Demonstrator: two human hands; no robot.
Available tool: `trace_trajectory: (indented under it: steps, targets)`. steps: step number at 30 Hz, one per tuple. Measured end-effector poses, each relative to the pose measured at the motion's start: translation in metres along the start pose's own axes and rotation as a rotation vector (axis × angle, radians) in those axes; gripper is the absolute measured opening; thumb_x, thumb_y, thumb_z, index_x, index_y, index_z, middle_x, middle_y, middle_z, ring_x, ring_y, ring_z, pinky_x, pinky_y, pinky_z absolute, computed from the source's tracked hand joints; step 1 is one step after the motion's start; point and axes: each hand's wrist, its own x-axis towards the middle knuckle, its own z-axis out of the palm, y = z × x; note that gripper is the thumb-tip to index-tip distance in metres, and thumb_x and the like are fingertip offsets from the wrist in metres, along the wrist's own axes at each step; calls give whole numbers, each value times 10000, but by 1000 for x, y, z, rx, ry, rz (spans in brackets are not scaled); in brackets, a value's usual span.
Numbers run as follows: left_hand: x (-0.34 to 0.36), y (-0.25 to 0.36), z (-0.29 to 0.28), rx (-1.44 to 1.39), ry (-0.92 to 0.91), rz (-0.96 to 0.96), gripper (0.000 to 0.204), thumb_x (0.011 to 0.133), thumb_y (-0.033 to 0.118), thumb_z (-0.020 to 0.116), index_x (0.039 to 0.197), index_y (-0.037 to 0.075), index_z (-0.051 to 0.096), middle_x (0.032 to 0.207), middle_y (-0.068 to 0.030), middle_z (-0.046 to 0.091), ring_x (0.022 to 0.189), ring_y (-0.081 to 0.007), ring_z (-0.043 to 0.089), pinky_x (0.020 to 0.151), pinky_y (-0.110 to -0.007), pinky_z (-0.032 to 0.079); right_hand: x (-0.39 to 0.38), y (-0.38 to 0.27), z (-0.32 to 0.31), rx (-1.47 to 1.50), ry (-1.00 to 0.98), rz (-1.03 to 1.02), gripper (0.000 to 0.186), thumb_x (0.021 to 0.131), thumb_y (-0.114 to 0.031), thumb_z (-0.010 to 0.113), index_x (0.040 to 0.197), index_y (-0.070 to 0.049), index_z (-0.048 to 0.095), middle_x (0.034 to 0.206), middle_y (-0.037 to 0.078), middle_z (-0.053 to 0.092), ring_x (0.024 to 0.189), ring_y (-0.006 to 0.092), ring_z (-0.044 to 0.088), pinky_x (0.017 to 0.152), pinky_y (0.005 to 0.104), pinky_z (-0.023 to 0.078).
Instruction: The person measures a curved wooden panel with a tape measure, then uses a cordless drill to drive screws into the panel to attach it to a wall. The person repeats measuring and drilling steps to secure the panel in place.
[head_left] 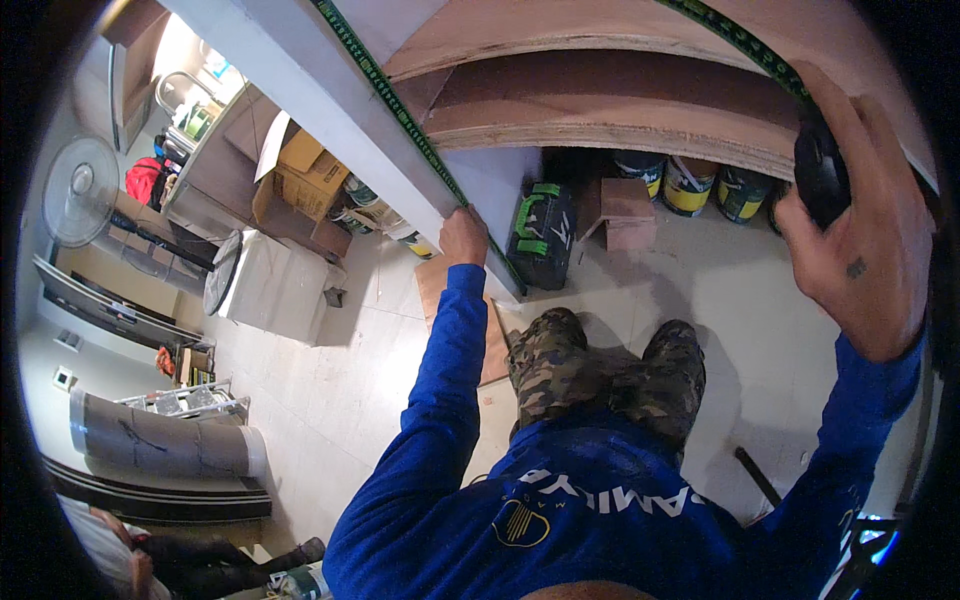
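Observation:
My left hand [465, 238] is closed on a green tape measure blade [400, 105], pressing it to the edge of a white post [330, 110]. The blade runs up along the post and out of the top of the view, and a stretch of green blade comes back down at the upper right. There my right hand [865, 225] grips the black tape measure case [822, 170], fingers wrapped round it beside the curved plywood shelves [620, 125]. Below my left hand, a short piece of blade continues down the post's edge.
A black case with green handles [540, 235], a small wooden piece [628, 215] and several paint cans [688, 187] stand under the shelves. Leftward are a fan [80, 190], a white box [270, 290], a cardboard box [305, 170] and a stepladder [195, 400]. Another person [120, 550] is at lower left.

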Motion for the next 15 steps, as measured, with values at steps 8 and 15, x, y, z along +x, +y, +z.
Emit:
trace_trajectory:
  steps: [8,15]
  targets:
    - [0,-1,12,-28,92,33,372,963,287,560,753,23,717,757,-256,694,729,-451,697,685,-534,563,-7,-5,5,-11,-10,32,840,653,-13,718,1458,-104,501,1121,182,620,934,313,686,798,385,579]
    - [-1,1,13,-20,95,47,363,972,289,553,783,16,701,767,-264,693,731,-462,692,682,-546,557,-13,-7,12,18,13,29,833,652,-18,711,1455,-89,501,1083,179,616,913,316,679,785,401,566]
